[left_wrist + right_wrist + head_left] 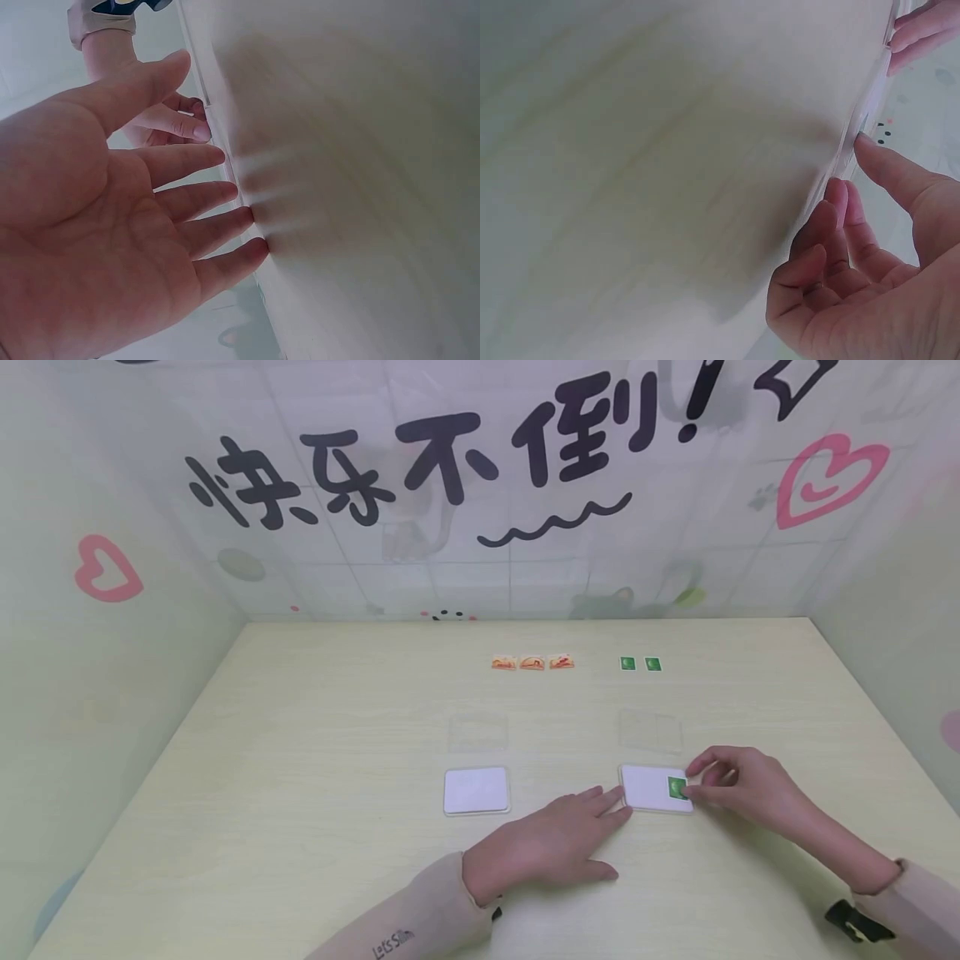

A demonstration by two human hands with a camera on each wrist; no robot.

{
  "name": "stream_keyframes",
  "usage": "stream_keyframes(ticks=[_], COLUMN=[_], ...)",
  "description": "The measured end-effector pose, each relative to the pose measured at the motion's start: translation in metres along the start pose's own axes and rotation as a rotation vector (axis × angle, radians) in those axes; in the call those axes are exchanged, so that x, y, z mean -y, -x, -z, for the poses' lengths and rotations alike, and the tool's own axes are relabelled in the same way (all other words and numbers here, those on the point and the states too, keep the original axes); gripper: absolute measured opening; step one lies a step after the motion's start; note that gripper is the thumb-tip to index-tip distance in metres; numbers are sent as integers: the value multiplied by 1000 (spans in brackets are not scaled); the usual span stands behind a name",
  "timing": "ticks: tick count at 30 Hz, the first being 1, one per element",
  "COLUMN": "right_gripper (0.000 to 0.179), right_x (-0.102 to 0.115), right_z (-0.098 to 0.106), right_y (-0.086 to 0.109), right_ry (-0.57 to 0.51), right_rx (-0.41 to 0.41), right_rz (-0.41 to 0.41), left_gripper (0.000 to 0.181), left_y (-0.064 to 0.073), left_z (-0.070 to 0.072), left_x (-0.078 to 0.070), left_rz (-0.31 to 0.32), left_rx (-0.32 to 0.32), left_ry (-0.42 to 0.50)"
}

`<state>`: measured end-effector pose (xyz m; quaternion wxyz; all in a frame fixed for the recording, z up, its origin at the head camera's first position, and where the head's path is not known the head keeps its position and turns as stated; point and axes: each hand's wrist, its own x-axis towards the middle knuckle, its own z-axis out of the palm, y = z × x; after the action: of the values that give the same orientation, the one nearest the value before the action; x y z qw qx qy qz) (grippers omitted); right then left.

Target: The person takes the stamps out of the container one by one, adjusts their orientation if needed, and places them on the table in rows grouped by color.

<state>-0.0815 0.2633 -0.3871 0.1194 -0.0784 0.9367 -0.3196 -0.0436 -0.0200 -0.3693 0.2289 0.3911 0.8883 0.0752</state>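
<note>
A white card in a clear tray (645, 789) lies at right centre, with a small green stamp-like sticker (677, 787) on its right end. My right hand (757, 789) is at that end, thumb over the sticker's lower right corner and index fingertip by the card's upper right corner. In the right wrist view the right hand's other fingers (799, 281) are curled. My left hand (551, 835) lies palm down with straight, spread fingers, their tips at the card's left edge. In the left wrist view the left hand (135, 217) holds nothing.
Another white card in a clear tray (476, 791) lies to the left. Behind the cards lie two clear covers (478, 732). Farther back are three orange stickers (532, 662) and two green stickers (641, 664). Printed walls (510, 585) enclose the table (300, 735) at back and sides.
</note>
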Motion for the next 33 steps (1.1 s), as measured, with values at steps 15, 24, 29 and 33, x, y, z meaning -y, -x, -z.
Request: stream_keyframes(ticks=[15, 24, 29, 33], right_gripper=[23, 20, 19, 16], right_x=[-3, -3, -3, -2], right_z=[2, 1, 0, -2], right_y=[3, 4, 3, 3], right_ry=[17, 19, 15, 9], right_rx=[16, 19, 2, -15], right_rz=[-3, 5, 17, 29], left_gripper=[74, 75, 75, 74], left_y=[1, 0, 1, 1], left_z=[1, 0, 0, 1], left_x=[-1, 0, -1, -1], left_rz=[-11, -6, -5, -6], left_rx=[-4, -2, -1, -1], left_ry=[-3, 0, -5, -10])
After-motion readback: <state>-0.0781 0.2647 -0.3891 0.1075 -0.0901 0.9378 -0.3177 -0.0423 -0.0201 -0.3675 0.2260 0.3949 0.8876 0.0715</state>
